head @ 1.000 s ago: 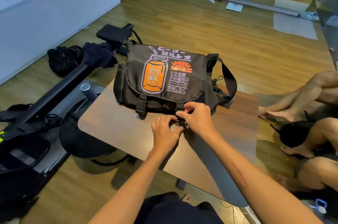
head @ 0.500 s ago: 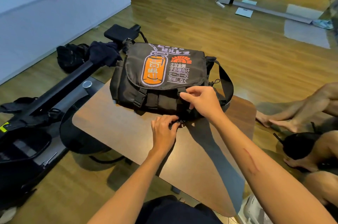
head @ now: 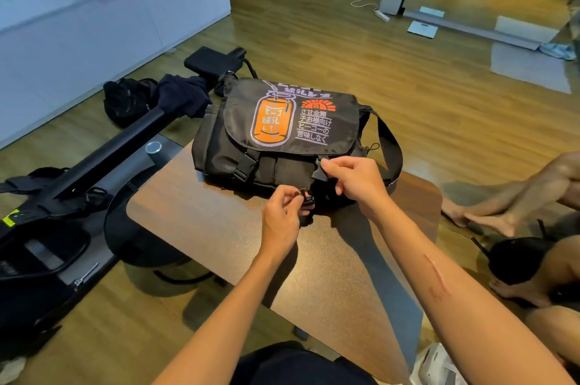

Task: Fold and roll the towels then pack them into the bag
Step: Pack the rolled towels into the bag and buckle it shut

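A black messenger bag [head: 282,146] with an orange can print on its flap lies on the small brown table [head: 201,221]. Its flap is down. My right hand [head: 354,180] pinches the upper half of the right buckle at the flap's lower edge. My left hand [head: 282,215] pinches the lower half of that buckle at the bag's front bottom. The two buckle halves are apart. The left buckle [head: 244,165] is clipped together. No towel is visible.
A black rowing machine [head: 94,165] runs along the left, with a dark cloth [head: 182,95] draped on it. Another person's bare legs and feet [head: 489,215] rest right of the table. A white cabinet [head: 94,33] stands back left.
The right buckle's halves have come apart: my right hand rose to the flap's edge with the upper half while my left stayed low on the lower half. The view drew closer.
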